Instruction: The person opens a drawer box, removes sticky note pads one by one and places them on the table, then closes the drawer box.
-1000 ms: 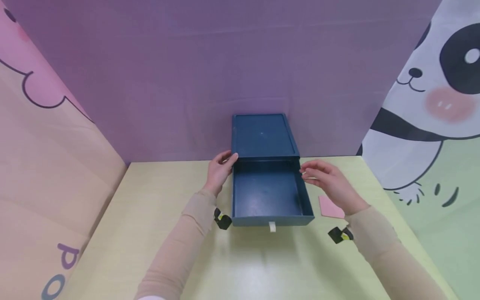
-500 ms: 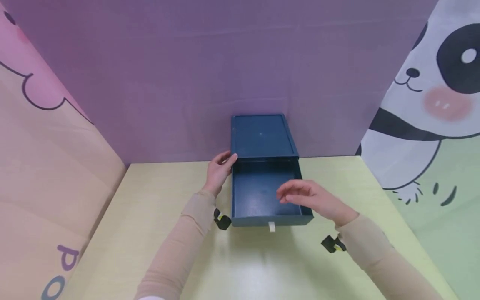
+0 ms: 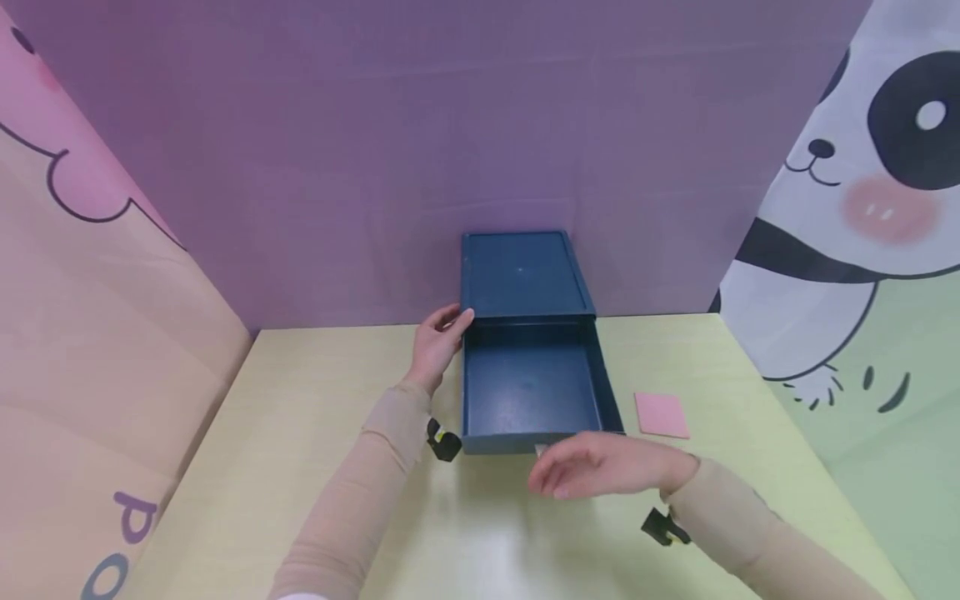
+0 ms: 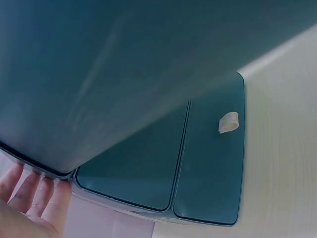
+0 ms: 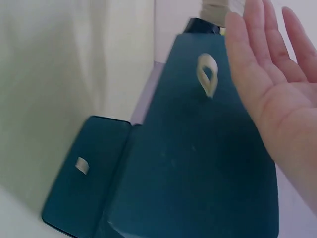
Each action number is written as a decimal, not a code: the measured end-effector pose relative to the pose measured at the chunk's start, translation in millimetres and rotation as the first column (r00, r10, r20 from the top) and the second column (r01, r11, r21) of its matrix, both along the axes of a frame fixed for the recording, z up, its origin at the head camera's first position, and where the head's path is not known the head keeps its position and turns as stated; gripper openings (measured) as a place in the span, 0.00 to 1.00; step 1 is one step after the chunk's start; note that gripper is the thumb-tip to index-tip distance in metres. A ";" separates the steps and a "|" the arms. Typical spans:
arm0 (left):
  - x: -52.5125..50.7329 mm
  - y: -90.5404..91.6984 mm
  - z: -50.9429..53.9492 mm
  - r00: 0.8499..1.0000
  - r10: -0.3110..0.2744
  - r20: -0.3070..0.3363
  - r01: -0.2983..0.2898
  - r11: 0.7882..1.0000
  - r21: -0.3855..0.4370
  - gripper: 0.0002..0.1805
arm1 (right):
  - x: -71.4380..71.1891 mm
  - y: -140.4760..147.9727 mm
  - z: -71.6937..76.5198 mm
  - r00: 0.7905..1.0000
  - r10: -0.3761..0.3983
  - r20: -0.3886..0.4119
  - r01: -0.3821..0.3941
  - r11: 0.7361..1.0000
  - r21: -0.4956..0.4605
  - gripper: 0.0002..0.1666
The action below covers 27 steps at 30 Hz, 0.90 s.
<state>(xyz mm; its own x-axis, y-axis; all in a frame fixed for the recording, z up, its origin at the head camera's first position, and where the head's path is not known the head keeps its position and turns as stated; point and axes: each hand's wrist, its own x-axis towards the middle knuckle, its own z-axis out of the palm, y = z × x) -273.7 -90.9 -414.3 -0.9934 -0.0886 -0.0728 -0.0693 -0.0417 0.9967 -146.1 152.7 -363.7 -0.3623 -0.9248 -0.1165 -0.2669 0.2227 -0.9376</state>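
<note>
A dark blue plastic drawer cabinet [image 3: 525, 275] stands against the back wall. Its top drawer [image 3: 525, 392] is pulled far out, with nothing inside. My left hand [image 3: 438, 346] rests on the cabinet's front left edge; in the left wrist view its straight fingers [image 4: 57, 203] press the side. Just before the drawer's front is my right hand [image 3: 607, 467], holding nothing, its fingers loosely bent in the head view. It partly hides the pale fabric pull loop [image 3: 540, 449]. The right wrist view shows this pull loop [image 5: 207, 74] beside the fingers, apart from them.
A pink square pad [image 3: 662, 414] lies on the table [image 3: 315, 417] right of the drawer. Below the pulled-out drawer are closed ones; the lowest drawer front [image 4: 210, 168] carries its own loop [image 4: 229, 122]. A purple cloth wall [image 3: 375, 167] rises behind.
My right hand has moved from the drawer's right side, across above it, to just before its front, uncovering the pink pad. The left hand and the drawer have kept their places.
</note>
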 end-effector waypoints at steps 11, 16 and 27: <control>-0.6 0.5 0.5 1.000 0.006 0.007 -0.006 1.000 -0.004 0.28 | 10.6 -0.7 -26.3 0.998 -0.051 -0.025 0.056 0.942 0.329 0.20; 0.3 0.1 -0.5 1.000 0.008 0.005 -0.008 1.000 0.002 0.28 | 10.8 5.7 -39.0 0.980 -0.200 0.021 0.183 0.928 0.323 0.22; -0.7 -0.2 -0.7 1.000 -0.006 -0.003 0.006 1.000 -0.004 0.28 | 10.4 7.5 -55.8 0.907 -0.397 0.142 0.384 0.917 0.110 0.22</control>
<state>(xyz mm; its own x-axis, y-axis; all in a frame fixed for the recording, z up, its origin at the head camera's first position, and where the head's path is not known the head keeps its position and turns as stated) -274.3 -91.1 -415.0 -0.9941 -0.0833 -0.0693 -0.0664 -0.0374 0.9971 -135.7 160.1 -419.5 -0.6632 -0.6989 -0.2676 0.0067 0.3520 -0.9360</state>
